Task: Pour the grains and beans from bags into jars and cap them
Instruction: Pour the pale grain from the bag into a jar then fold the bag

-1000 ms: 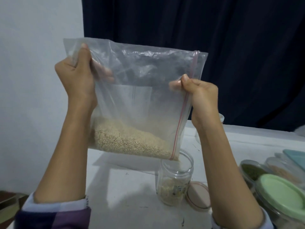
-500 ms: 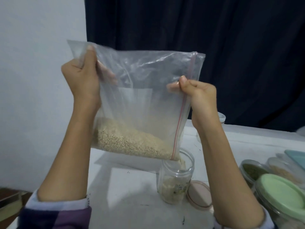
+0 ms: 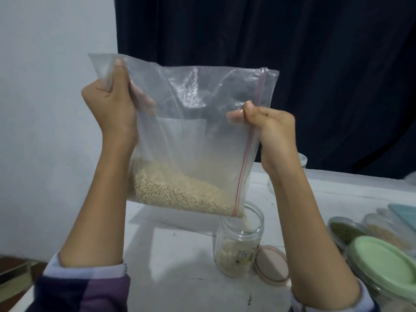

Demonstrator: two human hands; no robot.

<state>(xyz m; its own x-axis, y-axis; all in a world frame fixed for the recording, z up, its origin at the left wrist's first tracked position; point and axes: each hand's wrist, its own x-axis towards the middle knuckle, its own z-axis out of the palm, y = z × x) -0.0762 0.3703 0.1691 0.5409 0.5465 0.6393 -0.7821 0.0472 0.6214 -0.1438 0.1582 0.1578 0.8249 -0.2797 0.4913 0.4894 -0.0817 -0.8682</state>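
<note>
A clear plastic bag is held up above the white table, turned on its side so that its red zip strip runs down the right edge. The left hand grips the upper left corner of the bag, thumb in front and fingers curled behind the film. The right hand pinches the zip edge about halfway down, thumb and fingers closed on the plastic. Pale grain lies heaped along the lower edge of the bag – below both hands – and slopes down towards the lower right corner.

That corner sits just over the mouth of an open glass jar standing on the table between the forearms. Grain is seen falling from the corner into the jar, which is partly filled. A round lid lies flat just beside the jar (on its right).

Compared with one second ago, the grain has slid further towards the corner, and a stream – not seen then – is now leaving the bag. Both grips are unchanged.

At the right edge, a green-lidded container and further jars are noted.
</note>
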